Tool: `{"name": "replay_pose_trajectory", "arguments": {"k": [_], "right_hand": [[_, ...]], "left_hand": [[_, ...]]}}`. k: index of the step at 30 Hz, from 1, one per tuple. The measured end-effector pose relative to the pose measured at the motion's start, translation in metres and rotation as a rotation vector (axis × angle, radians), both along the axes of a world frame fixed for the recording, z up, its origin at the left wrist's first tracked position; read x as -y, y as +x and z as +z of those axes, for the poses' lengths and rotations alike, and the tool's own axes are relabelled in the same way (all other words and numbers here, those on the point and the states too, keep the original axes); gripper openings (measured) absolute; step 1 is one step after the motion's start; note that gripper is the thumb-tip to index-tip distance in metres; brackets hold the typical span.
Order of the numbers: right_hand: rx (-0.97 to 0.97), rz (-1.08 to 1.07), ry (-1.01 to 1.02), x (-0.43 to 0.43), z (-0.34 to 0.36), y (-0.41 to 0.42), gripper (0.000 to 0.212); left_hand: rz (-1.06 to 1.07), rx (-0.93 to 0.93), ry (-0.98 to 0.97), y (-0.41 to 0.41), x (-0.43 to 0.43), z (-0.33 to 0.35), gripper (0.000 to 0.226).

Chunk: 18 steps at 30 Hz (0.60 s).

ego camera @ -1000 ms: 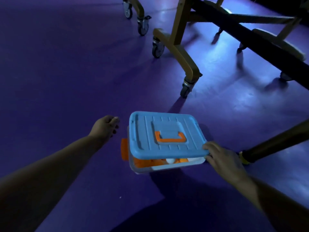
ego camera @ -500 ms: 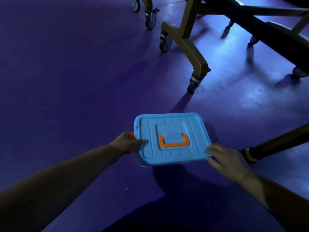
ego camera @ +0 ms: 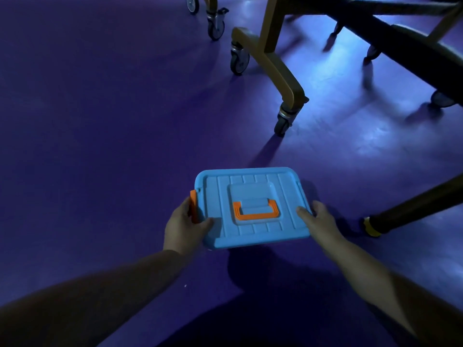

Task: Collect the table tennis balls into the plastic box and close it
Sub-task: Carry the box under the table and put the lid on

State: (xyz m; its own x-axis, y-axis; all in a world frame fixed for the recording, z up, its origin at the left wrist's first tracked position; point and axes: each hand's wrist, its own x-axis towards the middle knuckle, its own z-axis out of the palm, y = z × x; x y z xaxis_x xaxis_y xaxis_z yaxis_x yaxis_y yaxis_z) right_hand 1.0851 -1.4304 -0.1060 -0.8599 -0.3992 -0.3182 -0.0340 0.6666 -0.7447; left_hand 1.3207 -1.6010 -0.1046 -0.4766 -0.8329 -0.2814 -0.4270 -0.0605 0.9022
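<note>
1. Left hand (ego camera: 185,227) grips the box (ego camera: 260,236) at its left edge, thumb on the blue lid, beside the orange latch (ego camera: 193,206).
2. My right hand (ego camera: 318,221) grips the right edge likewise.
3. The box rests on the purple floor (ego camera: 100,146); a wheeled table leg (ego camera: 280,78) stands beyond, and a dark leg (ego camera: 413,206) is near on the right.

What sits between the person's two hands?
In the head view, the plastic box's blue lid with its orange handle spans the gap between left hand and right hand.
</note>
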Motion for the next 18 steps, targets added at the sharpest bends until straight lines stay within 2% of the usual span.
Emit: {"name": "replay_pose_trajectory", "arguments": {"k": [2,5,13,16,18], "right_hand": [[0.094,-0.067,-0.095,0.002,-0.007,0.004,0.033],[0.087,-0.106,-0.182,0.003,-0.015,0.007,0.025],[-0.133,-0.152,-0.203,0.009,-0.011,0.013,0.020],[-0.157,-0.100,-0.150,0.010,-0.011,0.012,0.014],[-0.209,-0.065,-0.081,0.008,-0.011,0.010,0.019]], "left_hand": [[-0.014,-0.027,-0.009,0.001,-0.004,-0.004,0.060],[-0.003,-0.003,-0.037,0.000,-0.007,-0.006,0.073],[-0.113,0.126,-0.268,-0.008,0.001,-0.011,0.062],[-0.093,0.070,-0.220,-0.005,0.012,-0.010,0.065],[-0.126,0.032,-0.181,-0.005,0.014,-0.008,0.057]]}}
